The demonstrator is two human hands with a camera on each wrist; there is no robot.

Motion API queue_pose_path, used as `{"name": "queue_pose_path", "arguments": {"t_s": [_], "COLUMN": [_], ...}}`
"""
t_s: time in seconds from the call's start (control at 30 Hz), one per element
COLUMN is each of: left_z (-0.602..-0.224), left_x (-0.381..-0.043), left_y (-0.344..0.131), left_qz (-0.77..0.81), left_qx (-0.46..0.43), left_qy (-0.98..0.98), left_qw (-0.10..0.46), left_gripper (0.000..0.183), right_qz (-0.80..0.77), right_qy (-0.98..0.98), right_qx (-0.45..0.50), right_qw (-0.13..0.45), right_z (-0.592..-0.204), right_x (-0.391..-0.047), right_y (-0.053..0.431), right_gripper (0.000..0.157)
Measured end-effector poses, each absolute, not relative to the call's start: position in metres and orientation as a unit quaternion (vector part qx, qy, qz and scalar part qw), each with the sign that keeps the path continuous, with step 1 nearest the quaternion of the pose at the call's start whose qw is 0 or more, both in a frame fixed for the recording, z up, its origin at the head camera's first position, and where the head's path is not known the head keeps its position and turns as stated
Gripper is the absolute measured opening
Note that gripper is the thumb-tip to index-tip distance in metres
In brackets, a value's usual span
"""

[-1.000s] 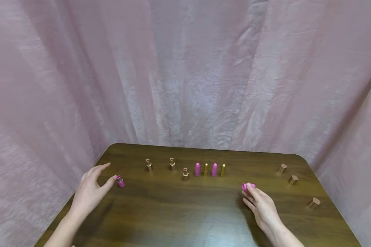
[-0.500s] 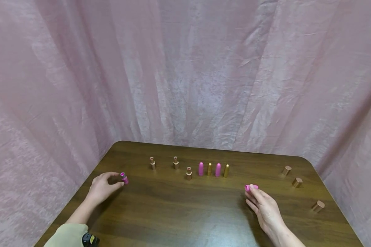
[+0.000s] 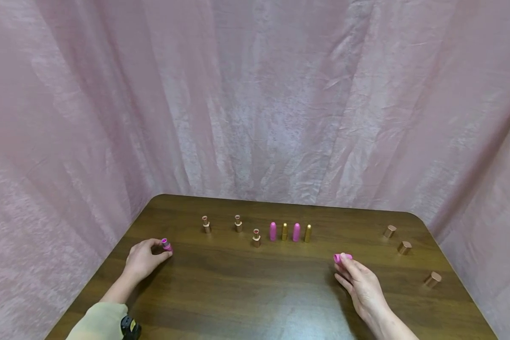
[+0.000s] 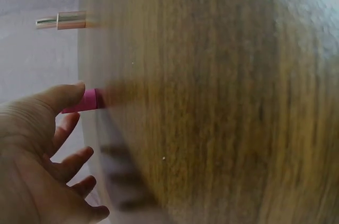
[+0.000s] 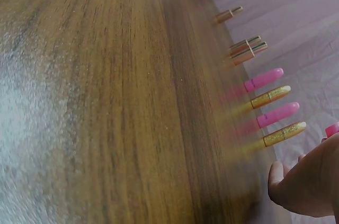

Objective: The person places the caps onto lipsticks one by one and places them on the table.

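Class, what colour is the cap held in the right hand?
Bright pink; the cap shows best in the head view.

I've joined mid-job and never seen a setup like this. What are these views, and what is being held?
There's no machine here: a person works with two bare hands. The head view is filmed from the person's head, looking forward and down; each wrist view is filmed from that wrist towards its own hand.

The left hand grips an open pink tube. The right hand holds a hollow pink cap.

On the wooden table, three open rose-gold tubes stand left of a row of two round-topped pink tubes and two gold tubes, alternating. Three rose-gold caps sit towards the right edge. A pale pink curtain hangs behind.
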State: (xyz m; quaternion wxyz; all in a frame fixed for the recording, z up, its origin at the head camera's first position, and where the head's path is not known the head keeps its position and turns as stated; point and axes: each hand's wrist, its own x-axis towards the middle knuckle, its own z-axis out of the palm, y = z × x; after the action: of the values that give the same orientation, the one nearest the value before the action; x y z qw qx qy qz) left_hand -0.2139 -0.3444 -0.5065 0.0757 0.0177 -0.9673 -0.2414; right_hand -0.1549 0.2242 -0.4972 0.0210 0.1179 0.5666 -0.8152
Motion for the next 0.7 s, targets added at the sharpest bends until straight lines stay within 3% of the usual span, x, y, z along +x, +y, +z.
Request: {"name": "queue_pose_path", "arguments": {"t_s": [0.7], "left_z": [-0.5111], "left_x": [-0.2156], "left_y": [-0.3442], "left_qz": [-0.281], "left_qx": [0.006], "left_qy": [-0.955], "left_qw": [0.094], "left_gripper": [0.032], "right_qz": [-0.818], "right_qy": [0.560], "right_qx": [0.134], "right_qw": [0.018], "right_z": [-0.4973], "right_x": [-0.1545], "right_y": [0.2261], "right_gripper": [0.009]}}
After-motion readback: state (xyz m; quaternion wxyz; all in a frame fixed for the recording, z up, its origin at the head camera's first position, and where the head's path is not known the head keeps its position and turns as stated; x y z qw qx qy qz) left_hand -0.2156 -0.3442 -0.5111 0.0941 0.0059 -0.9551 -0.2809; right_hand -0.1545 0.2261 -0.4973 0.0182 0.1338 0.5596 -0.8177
